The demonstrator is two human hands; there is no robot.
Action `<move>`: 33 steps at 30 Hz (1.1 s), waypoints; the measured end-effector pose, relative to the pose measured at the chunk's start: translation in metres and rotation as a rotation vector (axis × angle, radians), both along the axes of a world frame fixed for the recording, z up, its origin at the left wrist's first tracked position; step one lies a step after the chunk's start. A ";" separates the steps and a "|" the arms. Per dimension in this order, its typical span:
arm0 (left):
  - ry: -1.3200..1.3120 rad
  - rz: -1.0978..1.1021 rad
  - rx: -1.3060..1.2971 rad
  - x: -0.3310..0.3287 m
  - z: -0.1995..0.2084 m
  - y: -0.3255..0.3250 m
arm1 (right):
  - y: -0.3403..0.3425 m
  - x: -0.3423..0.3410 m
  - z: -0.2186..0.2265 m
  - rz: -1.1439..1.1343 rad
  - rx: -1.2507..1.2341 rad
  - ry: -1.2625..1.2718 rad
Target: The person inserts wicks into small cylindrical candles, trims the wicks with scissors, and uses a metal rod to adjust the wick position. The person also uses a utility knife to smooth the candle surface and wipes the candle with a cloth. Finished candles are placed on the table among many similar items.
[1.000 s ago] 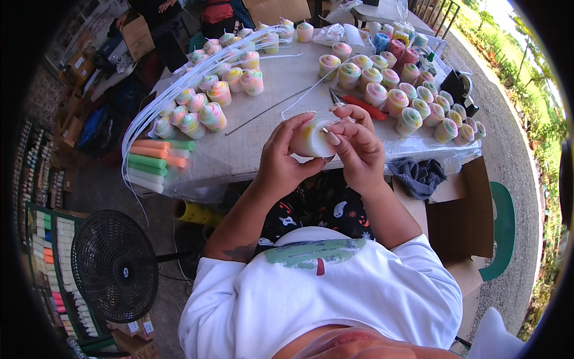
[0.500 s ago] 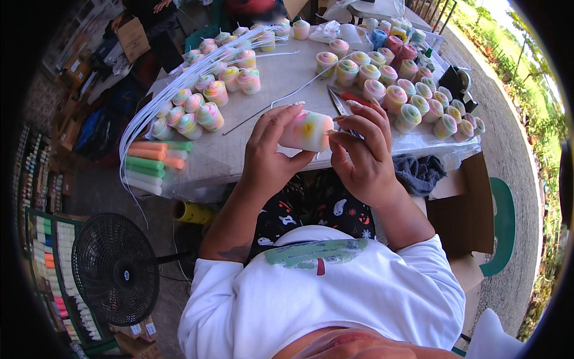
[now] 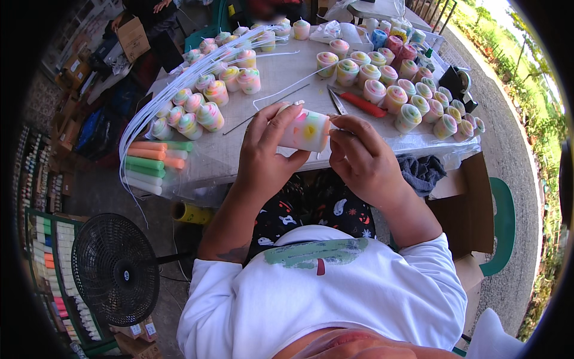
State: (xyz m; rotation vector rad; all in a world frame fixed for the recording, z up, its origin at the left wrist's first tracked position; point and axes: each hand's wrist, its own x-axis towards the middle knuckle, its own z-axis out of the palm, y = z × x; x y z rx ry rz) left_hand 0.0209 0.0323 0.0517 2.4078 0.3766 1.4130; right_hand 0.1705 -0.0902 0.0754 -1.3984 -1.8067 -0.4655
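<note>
My left hand (image 3: 266,134) is wrapped round a white pillar candle (image 3: 305,130) with pink and yellow patches, held on its side above the table's near edge. At the candle's right end, my right hand (image 3: 362,146) has its fingertips pinched together; whatever they grip is too small to make out. A white wick (image 3: 287,93) curves across the table just beyond my left fingers. Near it lies a thin dark rod (image 3: 251,119). Scissors with red handles (image 3: 365,105) rest beyond my right hand.
Candles with swirled tops (image 3: 209,116) stand in groups left and right on the table (image 3: 281,66). A bundle of white wicks (image 3: 143,119) lies over the left group, beside coloured candle sticks (image 3: 145,155). A dark cloth (image 3: 421,173) and cardboard box (image 3: 466,203) sit right; a fan (image 3: 116,269) stands left.
My right fingers have curled in and lowered, uncovering the scissors' red handles. The candle has shifted slightly left in my left hand, and the loose wick near it has moved.
</note>
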 end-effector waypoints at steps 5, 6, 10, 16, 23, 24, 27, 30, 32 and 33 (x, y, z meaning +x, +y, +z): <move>0.050 0.023 -0.004 -0.002 0.001 0.000 | -0.001 0.000 0.001 0.011 -0.024 -0.059; 0.062 0.037 0.001 -0.002 0.001 -0.001 | -0.001 0.000 0.001 0.005 -0.035 -0.071; 0.086 0.045 0.026 -0.003 -0.001 -0.002 | -0.002 -0.001 0.001 -0.017 -0.058 -0.112; 0.075 -0.020 0.045 0.000 -0.001 0.002 | -0.002 -0.002 -0.003 -0.027 -0.010 -0.094; 0.036 -0.176 0.107 -0.001 -0.004 0.016 | -0.001 0.006 -0.008 0.106 -0.004 0.147; 0.024 -0.195 0.148 -0.002 -0.003 0.018 | 0.000 0.007 -0.010 0.136 -0.005 0.194; 0.005 -0.258 0.052 -0.002 -0.010 0.020 | 0.003 0.014 -0.018 0.244 -0.027 0.369; 0.001 -0.268 -0.059 -0.003 -0.021 0.020 | 0.006 0.015 -0.028 0.459 -0.084 0.731; 0.010 -0.289 -0.096 -0.002 -0.025 0.020 | 0.009 0.005 -0.030 0.695 -0.128 1.128; 0.015 -0.300 -0.116 -0.002 -0.025 0.020 | 0.009 0.005 -0.030 0.665 -0.209 1.094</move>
